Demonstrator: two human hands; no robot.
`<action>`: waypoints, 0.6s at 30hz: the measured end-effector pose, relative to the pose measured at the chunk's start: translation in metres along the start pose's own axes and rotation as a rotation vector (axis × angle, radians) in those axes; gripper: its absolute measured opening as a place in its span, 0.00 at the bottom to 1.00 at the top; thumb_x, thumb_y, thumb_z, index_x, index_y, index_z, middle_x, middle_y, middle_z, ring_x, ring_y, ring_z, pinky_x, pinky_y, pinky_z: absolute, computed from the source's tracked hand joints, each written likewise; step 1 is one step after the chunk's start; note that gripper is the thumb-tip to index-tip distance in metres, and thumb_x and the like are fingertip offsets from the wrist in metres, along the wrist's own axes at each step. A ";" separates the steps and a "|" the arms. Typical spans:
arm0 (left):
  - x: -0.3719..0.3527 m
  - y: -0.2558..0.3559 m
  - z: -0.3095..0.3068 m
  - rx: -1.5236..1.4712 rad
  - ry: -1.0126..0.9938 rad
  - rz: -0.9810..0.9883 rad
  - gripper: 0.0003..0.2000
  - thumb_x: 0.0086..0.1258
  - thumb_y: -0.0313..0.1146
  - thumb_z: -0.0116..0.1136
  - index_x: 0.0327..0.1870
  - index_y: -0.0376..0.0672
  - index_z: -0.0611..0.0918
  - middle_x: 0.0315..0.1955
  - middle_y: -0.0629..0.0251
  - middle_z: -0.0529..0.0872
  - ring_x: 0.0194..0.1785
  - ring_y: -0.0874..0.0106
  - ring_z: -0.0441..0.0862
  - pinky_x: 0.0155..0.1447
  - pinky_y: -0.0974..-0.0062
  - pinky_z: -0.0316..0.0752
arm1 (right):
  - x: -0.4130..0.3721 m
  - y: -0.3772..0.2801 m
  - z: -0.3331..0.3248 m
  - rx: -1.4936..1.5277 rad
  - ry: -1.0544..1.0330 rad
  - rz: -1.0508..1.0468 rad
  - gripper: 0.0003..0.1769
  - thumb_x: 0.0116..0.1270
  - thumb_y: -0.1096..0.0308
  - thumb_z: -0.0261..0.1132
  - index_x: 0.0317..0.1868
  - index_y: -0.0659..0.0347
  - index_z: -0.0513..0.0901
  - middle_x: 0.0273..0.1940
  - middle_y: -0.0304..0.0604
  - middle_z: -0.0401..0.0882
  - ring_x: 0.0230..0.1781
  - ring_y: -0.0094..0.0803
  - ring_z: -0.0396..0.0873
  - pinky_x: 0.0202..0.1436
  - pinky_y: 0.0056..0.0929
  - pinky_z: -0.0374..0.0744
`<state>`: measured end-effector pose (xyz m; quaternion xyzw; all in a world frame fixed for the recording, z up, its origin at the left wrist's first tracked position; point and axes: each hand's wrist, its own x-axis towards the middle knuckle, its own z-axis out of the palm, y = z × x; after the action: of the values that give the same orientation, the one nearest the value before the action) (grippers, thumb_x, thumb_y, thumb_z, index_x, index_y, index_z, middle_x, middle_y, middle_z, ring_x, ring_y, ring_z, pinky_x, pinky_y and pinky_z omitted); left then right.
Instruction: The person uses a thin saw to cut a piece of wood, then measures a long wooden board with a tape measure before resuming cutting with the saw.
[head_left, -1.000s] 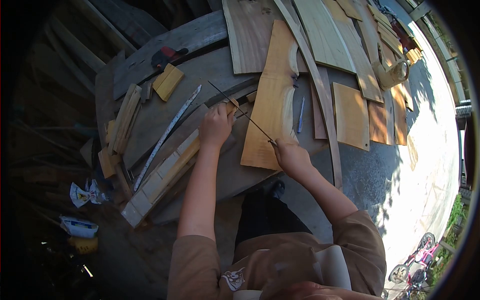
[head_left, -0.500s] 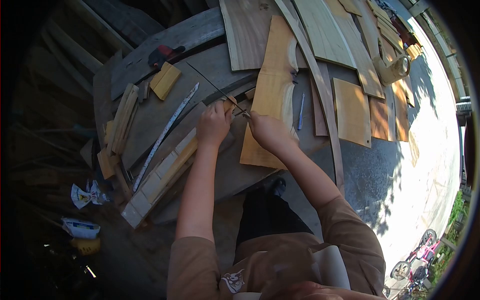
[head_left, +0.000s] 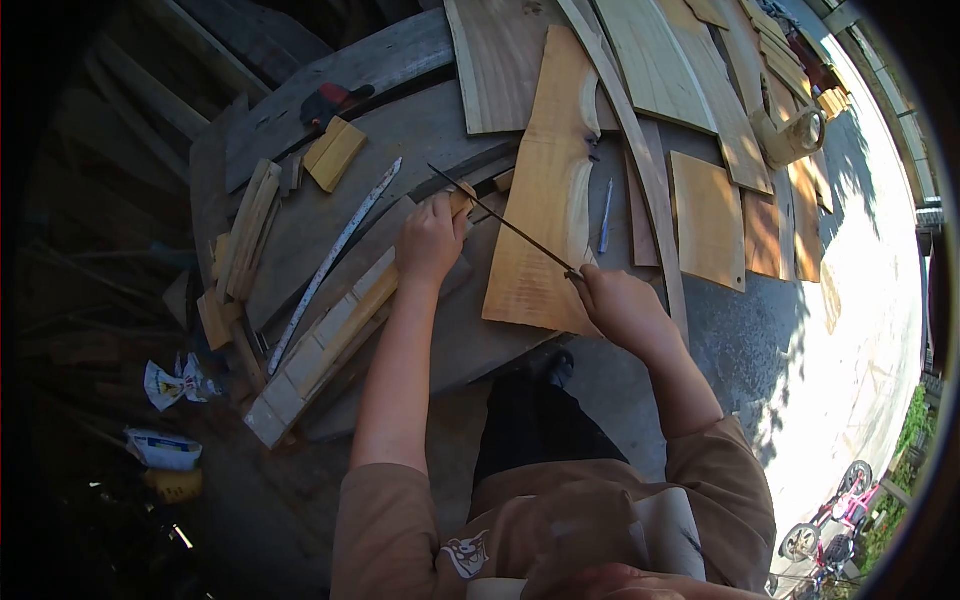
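The grey bench (head_left: 425, 130) carries scattered timber. On it lies a wavy-edged board (head_left: 548, 150), with a speckled white strip (head_left: 331, 262) further left. A thin dark rod (head_left: 522, 234) slants over the board, its near end clamped in the grip of the right hand (head_left: 625, 305). The left hand's (head_left: 430, 240) grip is closed on a small wood block (head_left: 459, 205) beneath the rod; whether these touch, I cannot tell.
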<state>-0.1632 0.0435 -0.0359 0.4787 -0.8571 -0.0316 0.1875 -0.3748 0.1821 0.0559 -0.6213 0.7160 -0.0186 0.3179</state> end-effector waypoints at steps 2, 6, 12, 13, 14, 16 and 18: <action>0.000 0.000 0.002 0.003 0.045 0.027 0.13 0.62 0.38 0.54 0.39 0.38 0.72 0.28 0.52 0.80 0.32 0.54 0.78 0.35 0.62 0.73 | 0.004 -0.001 -0.001 0.020 0.031 -0.009 0.16 0.66 0.59 0.48 0.32 0.64 0.74 0.24 0.55 0.76 0.29 0.52 0.76 0.33 0.47 0.73; 0.000 0.002 0.002 0.046 0.022 0.031 0.13 0.62 0.38 0.54 0.39 0.38 0.72 0.27 0.52 0.80 0.32 0.54 0.78 0.35 0.62 0.73 | 0.011 -0.007 0.000 0.025 0.021 -0.046 0.15 0.66 0.60 0.48 0.32 0.63 0.74 0.26 0.54 0.77 0.30 0.51 0.77 0.34 0.46 0.74; 0.002 0.003 0.001 0.099 0.043 0.032 0.13 0.60 0.38 0.56 0.39 0.39 0.72 0.26 0.53 0.80 0.31 0.55 0.79 0.35 0.62 0.74 | 0.096 -0.042 0.048 0.172 0.149 -0.144 0.14 0.66 0.63 0.47 0.32 0.65 0.74 0.28 0.56 0.78 0.31 0.51 0.78 0.34 0.46 0.75; 0.003 0.004 0.000 0.095 0.019 0.019 0.12 0.59 0.36 0.57 0.37 0.38 0.71 0.26 0.54 0.80 0.32 0.56 0.79 0.36 0.63 0.74 | 0.109 -0.049 0.053 0.193 0.211 -0.145 0.14 0.66 0.63 0.47 0.33 0.65 0.73 0.27 0.56 0.78 0.30 0.51 0.78 0.34 0.46 0.75; 0.001 0.004 0.000 0.090 -0.007 0.002 0.12 0.58 0.35 0.58 0.34 0.38 0.70 0.27 0.55 0.79 0.33 0.57 0.78 0.37 0.64 0.73 | 0.114 -0.052 0.059 0.212 0.270 -0.146 0.14 0.66 0.62 0.47 0.34 0.64 0.73 0.27 0.56 0.78 0.30 0.51 0.78 0.33 0.46 0.75; 0.001 0.005 -0.002 0.090 -0.018 -0.001 0.12 0.58 0.35 0.58 0.34 0.38 0.70 0.27 0.55 0.79 0.33 0.57 0.78 0.37 0.64 0.73 | 0.110 -0.045 0.064 0.200 0.255 -0.146 0.14 0.66 0.62 0.47 0.35 0.64 0.73 0.26 0.55 0.78 0.29 0.51 0.78 0.33 0.46 0.75; 0.001 0.006 -0.003 0.086 -0.023 -0.012 0.12 0.58 0.35 0.58 0.34 0.38 0.70 0.27 0.55 0.79 0.33 0.57 0.78 0.36 0.64 0.73 | 0.091 -0.034 0.062 0.175 0.211 -0.124 0.13 0.66 0.61 0.47 0.35 0.63 0.72 0.24 0.55 0.78 0.27 0.51 0.78 0.32 0.46 0.75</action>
<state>-0.1677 0.0462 -0.0313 0.4909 -0.8570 -0.0016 0.1566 -0.3173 0.1148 -0.0187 -0.6285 0.7015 -0.1659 0.2921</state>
